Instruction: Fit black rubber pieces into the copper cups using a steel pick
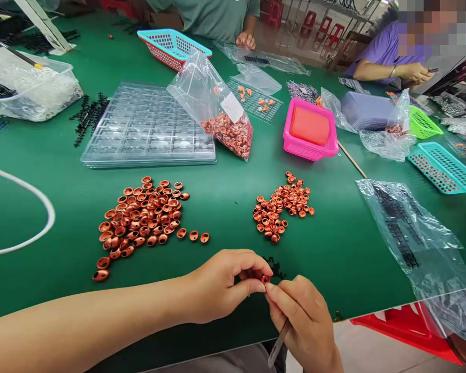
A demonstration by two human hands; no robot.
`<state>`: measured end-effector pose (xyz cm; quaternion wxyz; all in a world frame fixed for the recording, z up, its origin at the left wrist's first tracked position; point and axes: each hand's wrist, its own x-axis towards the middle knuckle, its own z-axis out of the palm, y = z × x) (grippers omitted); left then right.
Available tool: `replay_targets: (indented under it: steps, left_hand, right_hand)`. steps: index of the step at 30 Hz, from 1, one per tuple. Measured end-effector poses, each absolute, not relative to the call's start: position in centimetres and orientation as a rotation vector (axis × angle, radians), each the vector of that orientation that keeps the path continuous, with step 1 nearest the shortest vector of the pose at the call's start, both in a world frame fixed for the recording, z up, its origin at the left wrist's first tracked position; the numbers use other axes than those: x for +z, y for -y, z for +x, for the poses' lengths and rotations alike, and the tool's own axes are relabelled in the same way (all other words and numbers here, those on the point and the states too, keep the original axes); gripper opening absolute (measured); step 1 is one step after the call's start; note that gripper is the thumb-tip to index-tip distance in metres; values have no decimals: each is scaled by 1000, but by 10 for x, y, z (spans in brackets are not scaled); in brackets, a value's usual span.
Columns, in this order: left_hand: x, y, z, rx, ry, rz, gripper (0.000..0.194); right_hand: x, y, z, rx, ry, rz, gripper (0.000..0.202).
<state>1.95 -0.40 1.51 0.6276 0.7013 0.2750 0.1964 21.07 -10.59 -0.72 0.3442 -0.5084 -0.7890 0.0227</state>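
Note:
Near the table's front edge, my left hand [233, 282] pinches a small copper-coloured oval part [265, 279] between thumb and fingertips. My right hand [303, 316] is closed, its fingertips meeting the left thumb at that part. A slim greyish tool [279, 344] sticks out below the right fingers; its tip is hidden. Small black pieces [274, 267] lie just behind the hands. Beyond them is a pile of hollow copper-coloured parts [143, 215] on the left, and a pile of smaller ones [283, 204] on the right.
Clear trays [151, 124] are stacked behind the piles, beside a plastic bag [231, 129] of copper-coloured parts. A pink basket [310, 147] stands right of them. A bag with black pieces [407, 233] overhangs the right edge. Two people sit across the table.

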Motion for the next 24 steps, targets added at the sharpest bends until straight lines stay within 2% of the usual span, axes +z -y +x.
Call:
replay_targets:
  steps: [12, 24]
  left_hand:
    - [11, 6, 19, 517, -556, 1768, 15]
    - [12, 5, 18, 501, -506, 1832, 16]
  right_hand:
    - [-3, 102, 210, 11, 2124, -1311, 22]
    - [-6, 107, 214, 23, 2157, -1281, 33]
